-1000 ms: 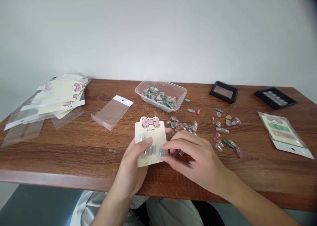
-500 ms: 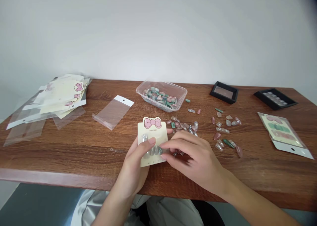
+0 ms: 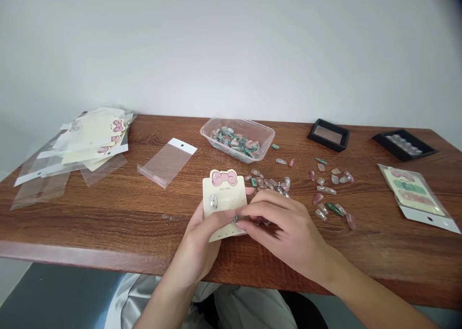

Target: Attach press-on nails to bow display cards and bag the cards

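A cream display card [image 3: 227, 199] with a pink bow top is gripped in my left hand [image 3: 202, 235], the thumb lying across its lower front. At the card's upper left a silvery press-on nail [image 3: 213, 201] shows. The thumb hides most of the lower row. My right hand [image 3: 285, 225] is closed in a pinch at the card's lower right, its fingertips around a small greenish-grey press-on nail [image 3: 236, 218] that lies against my left thumb tip. Just behind my right hand spreads a pile of loose press-on nails [image 3: 273, 182], partly hidden by my fingers.
A clear plastic tub [image 3: 265, 127] of nails stands at the back. A transparent bag [image 3: 168, 163] and stacked cards with bags [image 3: 90, 132] lie left. To the right are scattered nails [image 3: 335, 208], two black trays [image 3: 311, 134] [image 3: 426, 152] and a bagged card [image 3: 415, 189].
My left thumb has slid down and right across the card, covering the lower nails that showed before. My right fingertips stay at the card's lower right. The view has shifted slightly.
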`<state>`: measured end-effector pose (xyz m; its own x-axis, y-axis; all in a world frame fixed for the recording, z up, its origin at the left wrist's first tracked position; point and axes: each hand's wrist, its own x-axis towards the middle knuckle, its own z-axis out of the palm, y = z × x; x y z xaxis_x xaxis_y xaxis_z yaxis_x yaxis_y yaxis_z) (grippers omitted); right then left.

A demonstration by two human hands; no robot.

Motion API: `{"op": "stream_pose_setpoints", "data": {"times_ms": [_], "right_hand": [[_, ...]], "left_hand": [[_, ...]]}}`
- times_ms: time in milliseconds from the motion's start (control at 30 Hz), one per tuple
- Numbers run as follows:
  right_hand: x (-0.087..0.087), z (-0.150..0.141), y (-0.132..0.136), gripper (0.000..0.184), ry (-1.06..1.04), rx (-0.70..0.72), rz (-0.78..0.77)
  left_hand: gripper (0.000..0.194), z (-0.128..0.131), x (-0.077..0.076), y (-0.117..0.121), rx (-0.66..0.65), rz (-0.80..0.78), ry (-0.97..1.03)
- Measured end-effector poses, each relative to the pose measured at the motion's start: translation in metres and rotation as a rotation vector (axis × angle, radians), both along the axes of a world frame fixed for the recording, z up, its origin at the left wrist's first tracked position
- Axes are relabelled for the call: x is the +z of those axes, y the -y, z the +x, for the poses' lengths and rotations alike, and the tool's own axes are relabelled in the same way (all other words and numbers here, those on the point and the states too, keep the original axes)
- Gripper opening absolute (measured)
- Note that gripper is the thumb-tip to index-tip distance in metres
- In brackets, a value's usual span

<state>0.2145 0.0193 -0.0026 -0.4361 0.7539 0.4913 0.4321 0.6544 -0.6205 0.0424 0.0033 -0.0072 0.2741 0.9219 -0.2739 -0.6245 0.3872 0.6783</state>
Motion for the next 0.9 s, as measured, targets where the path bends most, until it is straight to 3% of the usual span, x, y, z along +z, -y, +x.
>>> {"op": "stream_pose_setpoints", "data": {"times_ms": [233,533,700,900], "right_hand": [[-0.003,0.001,0.001,0.010,0.022,-0.029,0.000],[0.007,0.012,-0.001,0.026,-0.052,-0.045,0.066],[0.016,0.033,-0.010,0.011,0.132,-0.140,-0.063],[0.016,0.045,-0.014,0.010,0.454,0.059,-0.324]], "left_hand": [[0.040,0.000,-0.003,0.000,-0.033,0.074,-0.030],[0.027,-0.002,0.002,-0.003,-0.001,-0.014,-0.093],[0.028,-0.004,0.008,-0.005,0.071,-0.050,-0.126],[0.040,-0.006,0.007,-0.008,0.194,-0.077,-0.110]]}}
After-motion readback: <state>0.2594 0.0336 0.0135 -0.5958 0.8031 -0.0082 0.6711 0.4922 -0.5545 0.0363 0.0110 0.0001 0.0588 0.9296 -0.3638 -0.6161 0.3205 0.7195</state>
